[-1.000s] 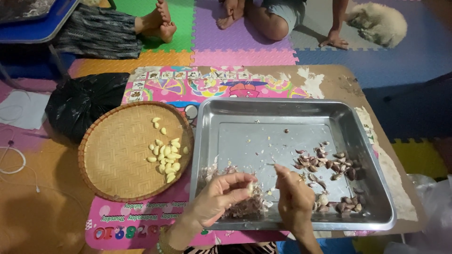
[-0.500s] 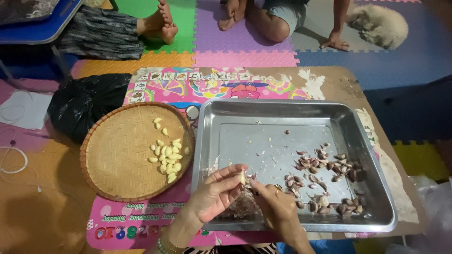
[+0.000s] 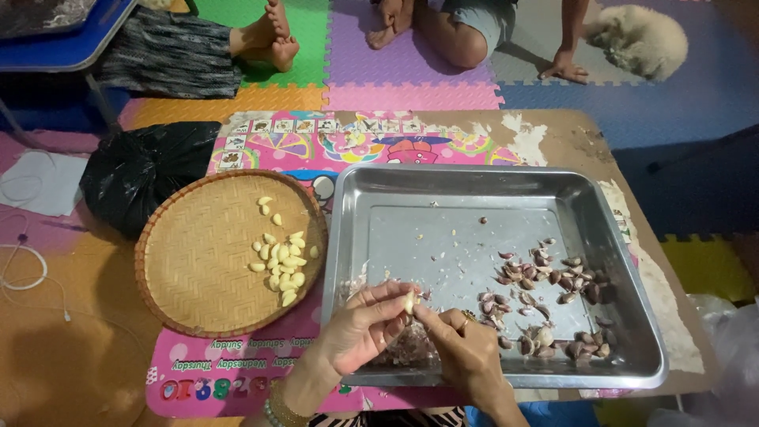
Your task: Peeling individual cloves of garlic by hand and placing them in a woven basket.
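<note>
Head view. Fingers (image 3: 393, 310) of the left hand (image 3: 360, 328) are curled and pressed together around a pale garlic clove (image 3: 409, 302), pinching it at their tips; the right hand (image 3: 466, 352) meets it from the other side, thumb and forefinger closed on the same clove. Landmark: the steel tray (image 3: 632, 261). The clove is held just above the tray's near left corner, directly over a small heap of papery skins (image 3: 407, 344). Long axis of the clove: cannot tell, too small and half covered. Both hands touch it; neither is nearer.

Unpeeled cloves (image 3: 553, 285), purple-brown, lie scattered in the tray's near right part, well apart from the hands and closer to the right hand. Left of the tray, touching its edge, a round woven basket (image 3: 198, 261) carries a cluster of peeled cloves (image 3: 283, 265), on the left hand's side. Both rest on a surface covered by a pink printed mat (image 3: 237, 372). A black plastic bag (image 3: 138, 170) sits beyond the basket.
</note>
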